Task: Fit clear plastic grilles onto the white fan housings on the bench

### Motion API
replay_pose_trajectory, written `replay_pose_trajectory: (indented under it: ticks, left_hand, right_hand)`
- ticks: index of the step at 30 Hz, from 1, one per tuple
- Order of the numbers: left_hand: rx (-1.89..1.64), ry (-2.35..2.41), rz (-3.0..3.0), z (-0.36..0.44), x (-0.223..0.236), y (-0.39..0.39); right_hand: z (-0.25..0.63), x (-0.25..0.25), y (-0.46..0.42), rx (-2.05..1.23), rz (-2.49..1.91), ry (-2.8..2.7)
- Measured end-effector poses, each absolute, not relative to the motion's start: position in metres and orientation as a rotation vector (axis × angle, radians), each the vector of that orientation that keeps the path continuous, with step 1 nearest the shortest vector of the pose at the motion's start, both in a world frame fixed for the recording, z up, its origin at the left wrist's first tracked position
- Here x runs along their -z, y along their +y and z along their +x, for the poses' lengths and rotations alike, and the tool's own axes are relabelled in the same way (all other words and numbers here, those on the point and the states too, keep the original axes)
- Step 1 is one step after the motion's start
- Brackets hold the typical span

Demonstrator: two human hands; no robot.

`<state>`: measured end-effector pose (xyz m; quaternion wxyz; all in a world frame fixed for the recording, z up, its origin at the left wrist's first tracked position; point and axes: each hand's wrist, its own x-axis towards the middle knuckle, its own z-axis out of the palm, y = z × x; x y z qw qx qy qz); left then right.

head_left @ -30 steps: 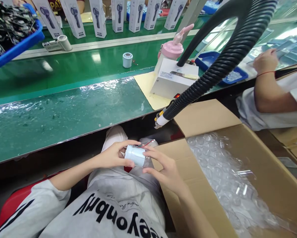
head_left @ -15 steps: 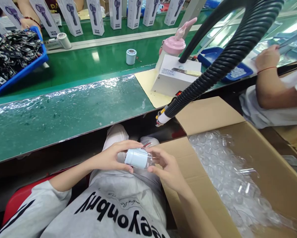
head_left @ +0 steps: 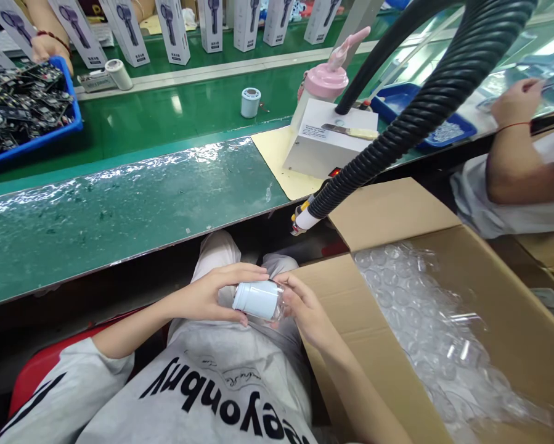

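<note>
The cylinder [head_left: 257, 298] lies above the lap, between the hands, long axis running crosswise from left hand [head_left: 209, 293] to right hand [head_left: 308, 311]. Left fingers and thumb, spread apart, clamp its banded end; right fingers are clamped on the clear cover [head_left: 281, 303] at the opposite end. Neither hand is nearer.

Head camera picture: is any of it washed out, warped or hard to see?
Head view: ceiling-light-like glare whitens the far edge of the green worktop; head view: boxes at upper left lean outward, probably lens distortion; head view: the light-blue cylinder reads clearly, but the clear plastic at its end is hard to outline.
</note>
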<state>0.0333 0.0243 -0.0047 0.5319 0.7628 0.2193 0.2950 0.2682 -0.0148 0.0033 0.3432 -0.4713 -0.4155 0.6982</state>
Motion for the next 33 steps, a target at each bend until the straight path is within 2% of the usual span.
replay_pose_trajectory:
  ticks: [18, 21, 26, 28, 30, 33]
  left_hand:
    - [-0.744, 0.498, 1.844, 0.033, -0.001, 0.022]
    - [-0.713, 0.601, 1.742, 0.033, -0.006, 0.019]
    - [-0.602, 0.733, 1.513, 0.035, -0.014, 0.015]
    - [-0.577, 0.747, 1.479, 0.035, -0.015, 0.015]
    - [-0.563, 0.728, 1.473, 0.035, -0.014, 0.016]
    - [-0.543, 0.629, 1.533, 0.033, -0.012, 0.02]
  right_hand:
    - [0.257, 0.005, -0.015, -2.311, -1.134, -0.795]
    - [0.26, 0.008, -0.019, -2.062, -1.155, -0.994]
    - [0.275, 0.009, -0.024, -1.091, -0.923, -1.754]
    - [0.28, 0.008, -0.023, -0.855, -0.789, -1.983]
    - [0.282, 0.007, -0.023, -0.844, -0.792, -1.999]
    - [0.281, 0.009, -0.024, -1.186, -0.91, -1.752]
